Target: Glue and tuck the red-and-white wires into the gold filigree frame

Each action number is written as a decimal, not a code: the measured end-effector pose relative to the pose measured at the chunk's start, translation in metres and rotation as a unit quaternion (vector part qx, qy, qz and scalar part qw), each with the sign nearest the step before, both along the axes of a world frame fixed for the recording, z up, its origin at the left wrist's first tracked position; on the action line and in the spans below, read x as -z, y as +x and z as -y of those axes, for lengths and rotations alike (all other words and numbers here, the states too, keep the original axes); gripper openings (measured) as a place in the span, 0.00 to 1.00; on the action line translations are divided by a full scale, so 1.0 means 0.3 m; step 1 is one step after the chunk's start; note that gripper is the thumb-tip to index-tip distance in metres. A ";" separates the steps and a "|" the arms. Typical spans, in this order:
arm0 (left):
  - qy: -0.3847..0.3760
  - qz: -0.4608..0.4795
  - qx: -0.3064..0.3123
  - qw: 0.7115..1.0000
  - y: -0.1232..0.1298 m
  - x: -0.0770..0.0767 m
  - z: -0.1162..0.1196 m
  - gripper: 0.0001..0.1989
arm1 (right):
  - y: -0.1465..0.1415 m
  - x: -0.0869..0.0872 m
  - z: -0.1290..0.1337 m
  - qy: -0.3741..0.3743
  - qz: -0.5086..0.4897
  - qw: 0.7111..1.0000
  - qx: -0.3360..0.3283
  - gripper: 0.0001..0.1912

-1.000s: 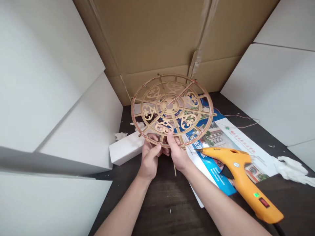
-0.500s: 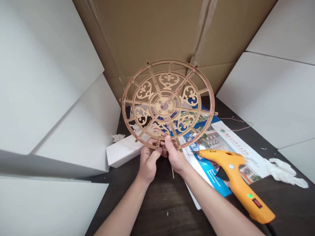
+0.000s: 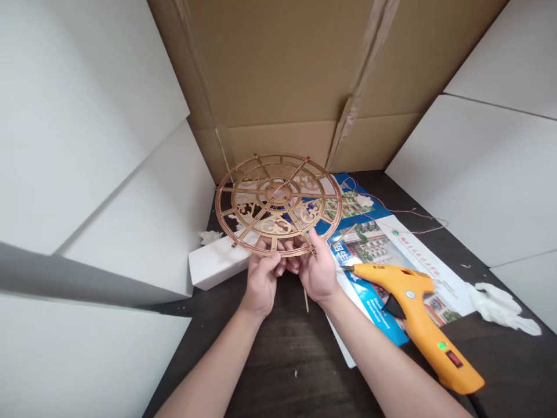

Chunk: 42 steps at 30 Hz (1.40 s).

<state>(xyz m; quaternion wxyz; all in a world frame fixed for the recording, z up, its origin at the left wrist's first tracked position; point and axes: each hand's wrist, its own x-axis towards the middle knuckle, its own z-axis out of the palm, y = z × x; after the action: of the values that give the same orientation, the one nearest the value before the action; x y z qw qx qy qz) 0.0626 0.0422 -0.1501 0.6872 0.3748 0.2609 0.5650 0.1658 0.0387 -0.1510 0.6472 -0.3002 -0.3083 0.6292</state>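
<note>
Both hands hold up a round gold openwork frame [image 3: 286,200] by its near rim. It has spokes, scroll ornaments and a central hub, and thin red wire runs round its rim and along one spoke. My left hand [image 3: 261,284] pinches the near edge, thumb on top and fingers curled underneath. Close beside it on the right, my right hand [image 3: 319,273] grips the same edge, its thumb upright against the rim. The fingers under the frame are partly hidden. The disc is tilted, its far side a little higher in view.
A yellow hot glue gun [image 3: 398,281] lies to the right on a printed brochure [image 3: 372,313]. Farther right is a crumpled white glove [image 3: 505,307]. A white box [image 3: 221,261] sits at left. Loose thin wire [image 3: 413,213] trails rightward. White panels and a cardboard wall [image 3: 278,64] enclose the table.
The gold frame has tipped from nearly upright towards flat, its far edge dropping, and turned a little. It shifted slightly left. Both hands keep their hold on the near rim.
</note>
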 end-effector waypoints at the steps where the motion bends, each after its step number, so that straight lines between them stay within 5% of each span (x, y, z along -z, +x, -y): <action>1: -0.003 0.001 -0.002 1.000 0.001 0.000 -0.001 0.10 | 0.000 0.004 -0.001 -0.001 0.007 1.000 -0.001 0.28; 24: 0.068 -0.046 0.028 0.996 0.004 0.041 -0.006 0.10 | -0.001 0.041 -0.002 -0.017 0.094 0.995 0.040 0.24; 33: 0.051 -0.057 0.021 0.997 0.012 0.034 -0.009 0.21 | 0.003 0.023 0.001 0.003 0.128 0.991 0.035 0.26; 42: 0.056 -0.056 0.017 0.997 0.009 0.044 -0.008 0.14 | -0.002 0.016 0.004 0.031 0.128 0.990 0.043 0.25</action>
<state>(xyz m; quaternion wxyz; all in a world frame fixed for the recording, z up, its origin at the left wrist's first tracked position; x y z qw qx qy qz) 0.0652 0.0447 -0.1631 0.6593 0.4480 0.2607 0.5447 0.1651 0.0375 -0.1558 0.6377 -0.3709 -0.3951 0.5475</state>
